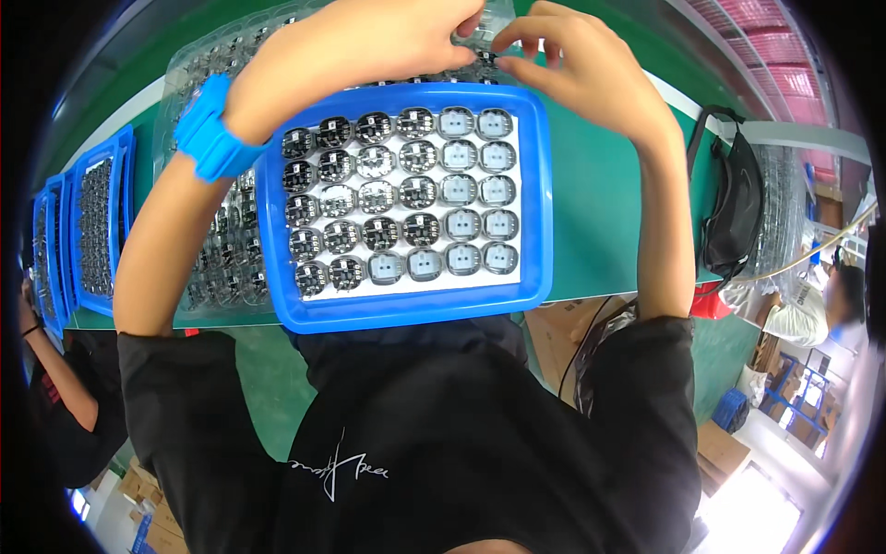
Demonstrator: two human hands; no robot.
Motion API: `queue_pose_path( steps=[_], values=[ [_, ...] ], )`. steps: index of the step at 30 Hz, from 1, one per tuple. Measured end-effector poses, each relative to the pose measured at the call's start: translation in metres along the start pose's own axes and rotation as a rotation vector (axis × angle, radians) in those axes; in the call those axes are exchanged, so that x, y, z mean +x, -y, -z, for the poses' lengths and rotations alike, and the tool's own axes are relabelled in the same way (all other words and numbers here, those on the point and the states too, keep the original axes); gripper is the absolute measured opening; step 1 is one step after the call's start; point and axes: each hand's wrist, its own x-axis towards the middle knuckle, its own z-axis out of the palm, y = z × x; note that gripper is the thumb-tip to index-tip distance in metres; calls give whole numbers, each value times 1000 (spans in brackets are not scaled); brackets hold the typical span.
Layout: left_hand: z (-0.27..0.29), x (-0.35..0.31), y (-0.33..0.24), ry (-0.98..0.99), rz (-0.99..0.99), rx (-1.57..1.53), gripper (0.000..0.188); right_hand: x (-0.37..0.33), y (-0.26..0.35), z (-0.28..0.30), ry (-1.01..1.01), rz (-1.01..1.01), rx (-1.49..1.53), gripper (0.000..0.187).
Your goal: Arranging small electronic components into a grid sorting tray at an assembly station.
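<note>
Here, beyond the far edge of the blue tray (425, 314), the left hand (434, 39) and right hand (580, 60) half-curled; whether they gripped anything, I couldn't tell.

At the right of the frame I see a black bag (736, 203) with a strap, and a red object (711, 303) just below it. Farther right I make out a person in a pale top (801, 316). Toward the lower right I see a blue rack (792, 395) and a cardboard box (722, 451); cardboard boxes (159, 528) fill the lower left.
</note>
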Motion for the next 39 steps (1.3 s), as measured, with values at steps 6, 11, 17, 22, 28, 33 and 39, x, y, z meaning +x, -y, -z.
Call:
queue_pose_path(
  steps=[6, 11, 17, 22, 28, 33, 39],
  values=[
    [-18, 16, 9, 155, 85, 82, 16, 5, -26, -14, 5, 40, -120, 19],
    [-31, 4, 22, -17, -107, 190, 15, 7, -25, -23, -78, 85, -62, 17],
    [7, -8, 4, -192, -190, 201, 18, -20, 26, 0, -246, -23, 146, 14],
    [53, -86, -79, -199, 17, 151, 13, -81, 71, -13, -243, 330, 202, 29],
    [35, -150, -100, -112, 97, 58, 29, -112, 83, -53, -237, 310, 235, 29],
    [16, -162, -99, -142, 95, 13, 29, -108, 81, -60, -197, 306, 225, 28],
    [6, -164, -100, -120, 148, -16, 27, -103, 83, -61, -182, 347, 202, 28]
  ],
)
